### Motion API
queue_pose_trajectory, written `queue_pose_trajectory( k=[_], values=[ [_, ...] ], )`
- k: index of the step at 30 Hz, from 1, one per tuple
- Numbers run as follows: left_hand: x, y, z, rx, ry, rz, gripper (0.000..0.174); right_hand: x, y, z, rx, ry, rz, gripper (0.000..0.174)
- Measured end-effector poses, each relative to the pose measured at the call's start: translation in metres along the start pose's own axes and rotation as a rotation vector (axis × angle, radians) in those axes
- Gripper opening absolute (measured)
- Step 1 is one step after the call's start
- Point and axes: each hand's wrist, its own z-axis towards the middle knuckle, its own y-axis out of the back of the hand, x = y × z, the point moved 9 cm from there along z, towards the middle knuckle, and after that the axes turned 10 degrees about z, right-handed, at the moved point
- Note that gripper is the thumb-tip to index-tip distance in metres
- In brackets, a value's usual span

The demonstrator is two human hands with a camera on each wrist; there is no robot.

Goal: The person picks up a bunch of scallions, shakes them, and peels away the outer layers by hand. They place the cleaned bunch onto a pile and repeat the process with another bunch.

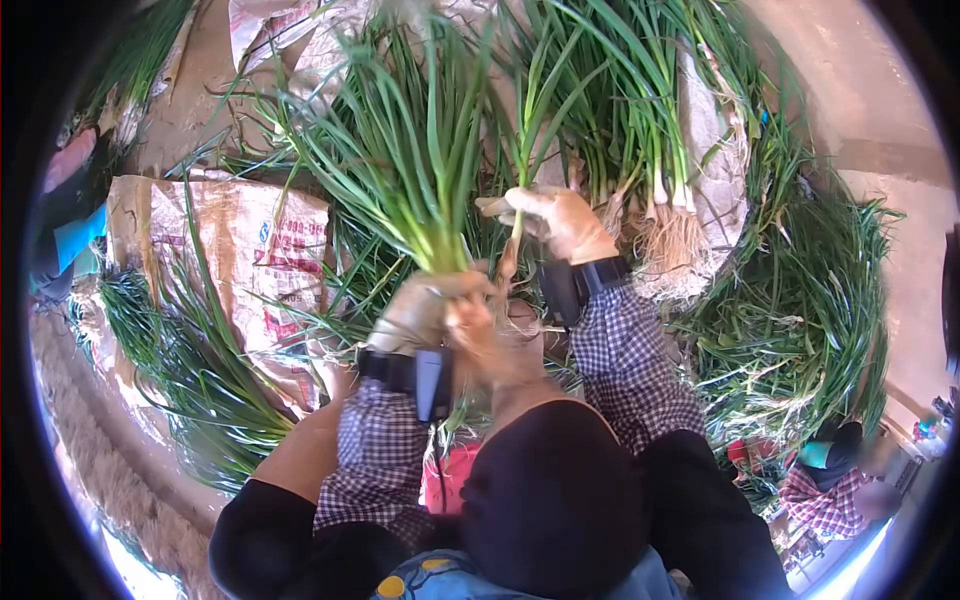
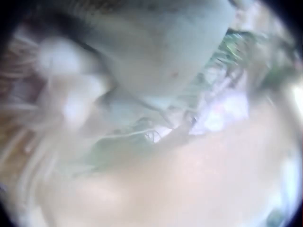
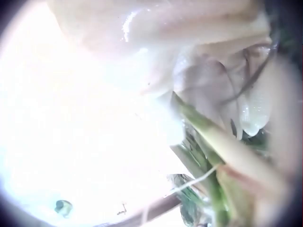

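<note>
My left hand (image 1: 412, 308), in a pale glove, grips a thick bunch of green onions (image 1: 430, 200) around its lower stems. The leaves fan upward and away, and the roots (image 2: 31, 161) show blurred in the left wrist view. To the right, my gloved right hand (image 1: 568, 222) pinches a single green onion (image 1: 527, 140) between thumb and fingers. Its leaves point up, while its brownish base hangs below the fingers. In the right wrist view, pale green stems (image 3: 215, 142) lie close by the glove's fingers.
Bundled green onions (image 1: 675, 185), roots toward me, lie on sacking at the upper right. A printed sack (image 1: 240, 250) and more green onions (image 1: 215, 390) are on the left. A large green heap (image 1: 800, 300) lies at right. Another person (image 1: 830, 490) sits at the lower right.
</note>
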Motion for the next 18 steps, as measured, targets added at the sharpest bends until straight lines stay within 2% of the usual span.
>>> queue_pose_trajectory(
  k=[1,3,4,6,7,8,9,10,11,13,14,15,17,18],
  values=[
    [-0.011,0.016,-0.007,-0.119,-0.002,0.099,0.028,0.007,-0.004,0.001,0.007,0.021,0.039,0.026],
    [-0.027,0.037,-0.023,-0.140,-0.022,0.141,0.026,0.006,-0.004,-0.006,-0.051,0.008,0.132,0.024],
    [-0.029,0.032,-0.025,-0.055,-0.039,0.111,0.025,0.002,-0.001,-0.003,-0.075,0.052,0.048,0.025],
    [-0.018,0.012,-0.020,-0.010,-0.003,0.118,0.024,-0.008,-0.008,0.012,-0.110,0.142,-0.127,0.025],
    [-0.011,-0.001,-0.017,0.011,0.012,0.119,0.024,-0.007,-0.032,0.000,-0.143,0.071,-0.135,0.026],
    [-0.003,-0.009,-0.010,0.070,-0.056,-0.017,0.026,-0.021,-0.040,0.003,-0.110,0.024,-0.091,0.028],
    [0.002,-0.018,-0.005,0.218,0.018,-0.124,0.026,-0.032,-0.045,0.003,-0.083,-0.021,-0.047,0.029],
    [0.005,-0.013,-0.004,0.150,-0.008,-0.193,0.026,-0.035,-0.053,-0.004,0.037,-0.049,0.063,0.032],
    [0.008,-0.010,-0.003,0.083,-0.038,-0.267,0.027,-0.041,-0.063,-0.013,0.218,-0.115,0.048,0.032],
    [0.011,0.001,-0.001,0.172,-0.027,-0.329,0.027,-0.051,-0.089,-0.038,0.580,-0.244,0.022,0.032],
    [0.017,0.018,0.002,0.111,0.018,-0.185,0.027,-0.062,-0.076,-0.042,0.408,-0.362,-0.163,0.026],
    [0.022,0.018,0.001,0.137,0.051,-0.200,0.025,-0.065,-0.070,-0.040,0.371,-0.387,-0.283,0.025],
    [0.020,0.013,-0.001,0.219,0.038,-0.190,0.023,-0.053,-0.047,-0.029,0.271,-0.423,-0.539,0.024],
    [0.010,0.001,-0.004,0.244,-0.004,-0.136,0.023,-0.032,-0.045,-0.025,0.178,-0.355,-0.714,0.017]
  ],
)
